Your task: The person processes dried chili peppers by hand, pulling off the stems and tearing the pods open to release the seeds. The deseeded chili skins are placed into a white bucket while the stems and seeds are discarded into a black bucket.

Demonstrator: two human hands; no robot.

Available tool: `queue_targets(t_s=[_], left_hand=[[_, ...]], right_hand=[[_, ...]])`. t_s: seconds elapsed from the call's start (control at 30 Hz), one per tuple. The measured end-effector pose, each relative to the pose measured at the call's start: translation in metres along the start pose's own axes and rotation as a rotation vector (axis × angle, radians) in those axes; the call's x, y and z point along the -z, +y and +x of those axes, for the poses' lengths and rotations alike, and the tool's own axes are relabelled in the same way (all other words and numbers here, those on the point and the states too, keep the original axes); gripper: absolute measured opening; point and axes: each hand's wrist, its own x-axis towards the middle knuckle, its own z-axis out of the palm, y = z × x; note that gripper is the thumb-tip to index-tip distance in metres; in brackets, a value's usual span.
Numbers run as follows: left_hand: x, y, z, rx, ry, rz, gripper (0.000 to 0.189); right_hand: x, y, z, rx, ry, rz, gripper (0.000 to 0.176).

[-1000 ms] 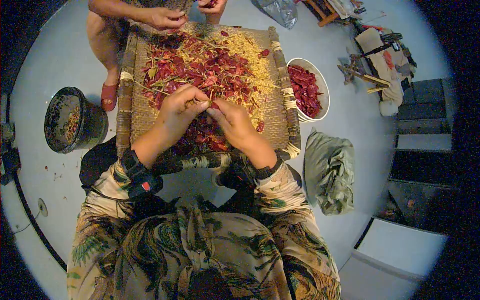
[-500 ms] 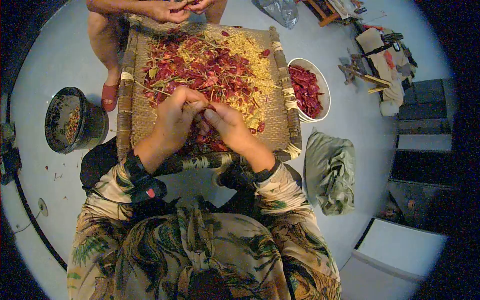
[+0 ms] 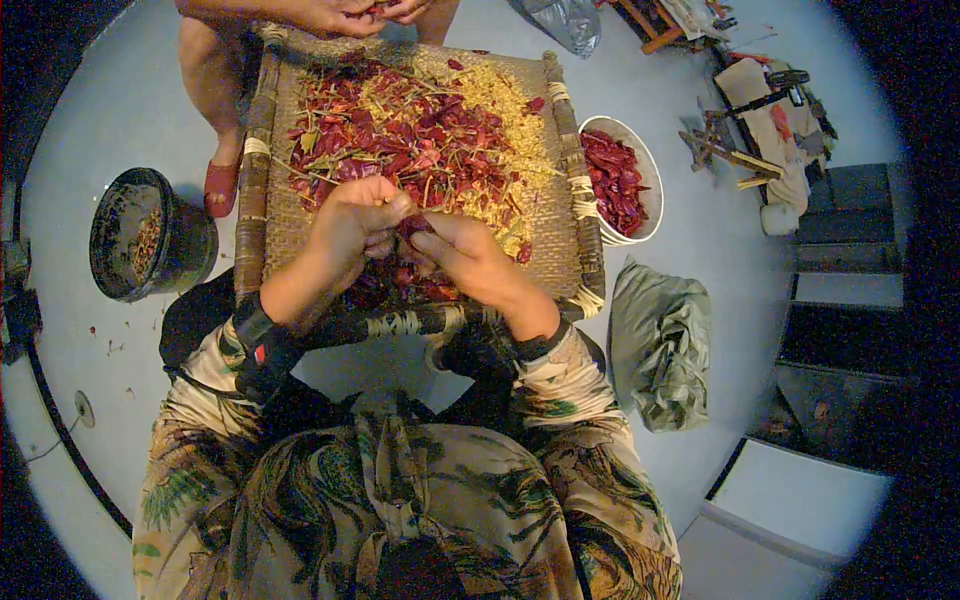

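Observation:
A dark red dried chili pepper (image 3: 414, 229) is between my two hands, above the near part of a woven tray (image 3: 287, 215). My left hand (image 3: 350, 228) is closed, with thumb and forefinger pinched at the pepper's upper end. From the other side, the thumb and fingers of my right hand (image 3: 472, 258) close on the pepper's body. Beneath and beyond them lies a heap of dried red chilies (image 3: 400, 140) with stems. Yellow seeds (image 3: 500, 95) are spread over the tray's far right part.
Right of the tray stands a white bucket (image 3: 650, 170) of red chilies, with a grey-green bag (image 3: 660, 340) nearer to me. A black bucket (image 3: 118, 215) is on the left. Across the tray, another person's hands (image 3: 350, 15) are together, and a red slipper (image 3: 221, 188) shows below.
My left hand has shifted slightly, and its thumb now points up. More of the chili pepper shows between my hands. The other person's hands have moved up a little.

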Motion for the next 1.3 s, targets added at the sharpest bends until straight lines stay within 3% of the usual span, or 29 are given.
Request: queue_targets(t_s=[0.4, 0.5, 0.67, 0.77, 0.93, 1.07, 1.17, 1.27, 1.3], left_hand=[[0.012, -0.003, 0.002, 0.207, -0.148, -0.219, 0.009], [0.02, -0.001, 0.005, 0.266, -0.347, -0.349, 0.008], [0.008, 0.005, 0.002, 0.177, -0.152, -0.207, 0.009], [0.007, 0.005, 0.003, 0.09, -0.095, -0.242, 0.009], [0.012, 0.009, 0.003, -0.121, -0.089, 0.034, 0.013], [0.007, 0.019, -0.001, -0.11, -0.018, 0.058, 0.015], [0.01, 0.019, -0.004, -0.107, 0.036, 0.141, 0.02], [0.004, 0.022, -0.007, -0.07, 0.062, 0.057, 0.025], [0.002, 0.024, -0.008, -0.042, 0.058, 0.003, 0.025]], right_hand=[[0.008, -0.008, -0.003, 0.165, -0.081, -0.244, 0.015], [0.011, -0.008, -0.004, 0.167, -0.144, -0.241, 0.015], [0.003, 0.005, -0.003, 0.135, -0.058, -0.042, 0.015], [0.008, 0.0, -0.002, 0.076, -0.064, -0.084, 0.015], [0.014, -0.002, 0.004, 0.315, 0.066, -0.207, 0.016], [0.02, 0.003, 0.006, 0.37, 0.163, -0.221, 0.018], [0.029, 0.022, 0.007, 0.03, 0.263, 0.093, 0.018], [0.063, 0.053, 0.005, -0.181, 0.462, 0.354, 0.022], [0.076, 0.056, 0.003, -0.215, 0.612, 0.405, 0.027]])
